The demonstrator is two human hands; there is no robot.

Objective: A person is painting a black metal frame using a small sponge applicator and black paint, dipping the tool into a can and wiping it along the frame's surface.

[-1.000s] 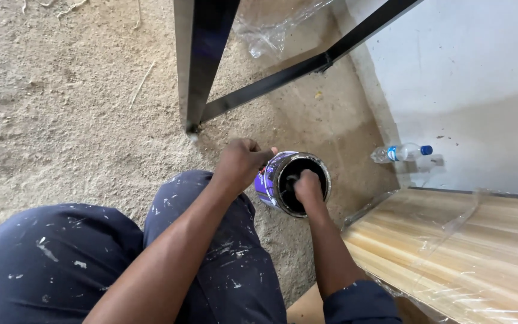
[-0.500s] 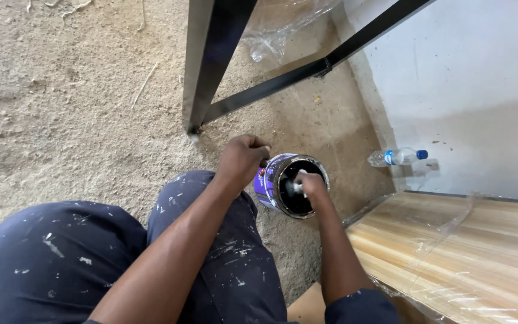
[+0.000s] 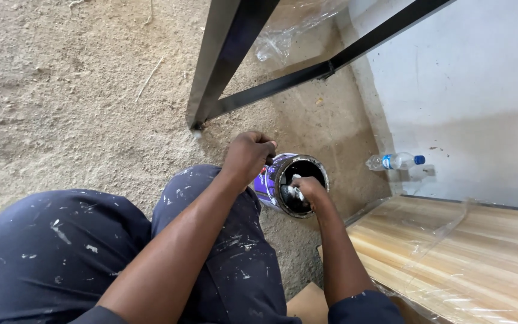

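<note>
A purple tin can point(image 3: 271, 183) with a dark inside sits tilted on the sandy floor by my knee. My left hand point(image 3: 248, 155) grips the can's rim at its left side and holds it steady. At the can's open mouth, my right hand point(image 3: 308, 189) pinches a small white rag point(image 3: 295, 192) that dips into the opening. My legs in paint-spattered dark blue trousers point(image 3: 91, 252) fill the lower left.
A black metal frame point(image 3: 223, 66) stands on the floor just beyond the can, with clear plastic film behind it. A plastic water bottle point(image 3: 394, 161) lies against the white wall. A wooden board point(image 3: 463, 252) under plastic wrap lies at the right.
My right hand has shifted slightly inside the can's mouth with the rag. The left hand keeps its grip on the rim. The view has drifted a little.
</note>
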